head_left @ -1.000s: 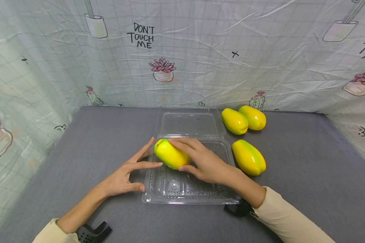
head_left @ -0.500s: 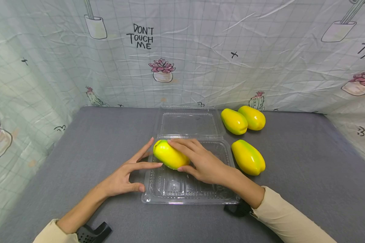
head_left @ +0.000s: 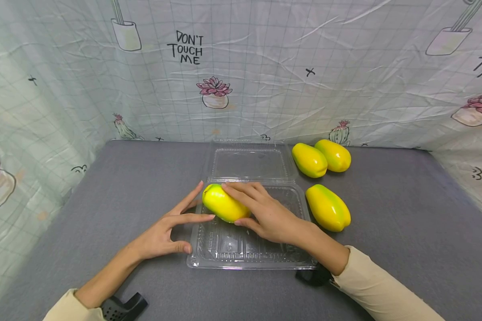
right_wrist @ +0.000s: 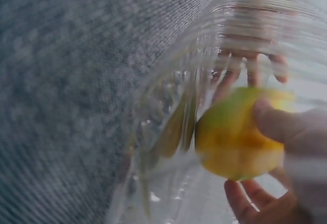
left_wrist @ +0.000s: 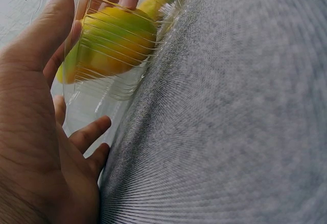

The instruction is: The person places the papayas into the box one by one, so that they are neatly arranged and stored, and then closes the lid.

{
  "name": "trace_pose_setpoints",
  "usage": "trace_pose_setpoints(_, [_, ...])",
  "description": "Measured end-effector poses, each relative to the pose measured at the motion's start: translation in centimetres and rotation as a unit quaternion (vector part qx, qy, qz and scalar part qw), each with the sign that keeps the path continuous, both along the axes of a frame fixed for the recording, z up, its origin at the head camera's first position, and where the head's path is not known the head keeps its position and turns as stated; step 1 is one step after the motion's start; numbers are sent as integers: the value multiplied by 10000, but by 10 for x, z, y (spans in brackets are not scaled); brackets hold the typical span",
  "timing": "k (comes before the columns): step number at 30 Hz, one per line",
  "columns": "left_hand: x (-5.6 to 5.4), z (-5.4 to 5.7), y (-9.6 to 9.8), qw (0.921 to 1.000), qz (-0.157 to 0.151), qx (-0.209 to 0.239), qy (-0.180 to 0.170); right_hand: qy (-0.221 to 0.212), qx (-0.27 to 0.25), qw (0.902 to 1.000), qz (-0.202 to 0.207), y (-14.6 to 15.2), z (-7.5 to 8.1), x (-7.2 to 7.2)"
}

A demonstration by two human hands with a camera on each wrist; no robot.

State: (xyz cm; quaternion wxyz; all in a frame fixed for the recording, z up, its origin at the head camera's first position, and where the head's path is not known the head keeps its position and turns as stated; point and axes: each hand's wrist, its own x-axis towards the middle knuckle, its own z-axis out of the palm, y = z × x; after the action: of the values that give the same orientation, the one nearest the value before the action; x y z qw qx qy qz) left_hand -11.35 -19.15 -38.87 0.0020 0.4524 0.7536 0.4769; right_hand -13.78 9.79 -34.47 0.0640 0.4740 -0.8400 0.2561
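Observation:
In the head view my right hand (head_left: 273,218) grips a yellow-green papaya (head_left: 224,204), fingers over its top and thumb against its near side. The fruit lies slanted over the left back part of a clear plastic container (head_left: 253,263), whose hinged lid (head_left: 251,162) is folded back flat behind it. My left hand (head_left: 170,229) stands at the container's left edge with fingers spread and straight, the index fingertip close by the fruit. The left wrist view shows the papaya (left_wrist: 120,40) through the ribbed clear wall; the right wrist view shows the thumb pressing its side.
Three more papayas are to the right: one beside the container (head_left: 328,208), and a left one (head_left: 309,160) and a right one (head_left: 334,155) touching at the back. A grey cloth (head_left: 405,214) covers the table. A printed curtain (head_left: 265,67) rises behind it.

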Motion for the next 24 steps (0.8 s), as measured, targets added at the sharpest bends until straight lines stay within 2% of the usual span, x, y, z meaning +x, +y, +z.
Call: trace_pose_setpoints(24, [-1,-3,0,10000,6,-11,61,-103,24,9999,37,2,-1,0])
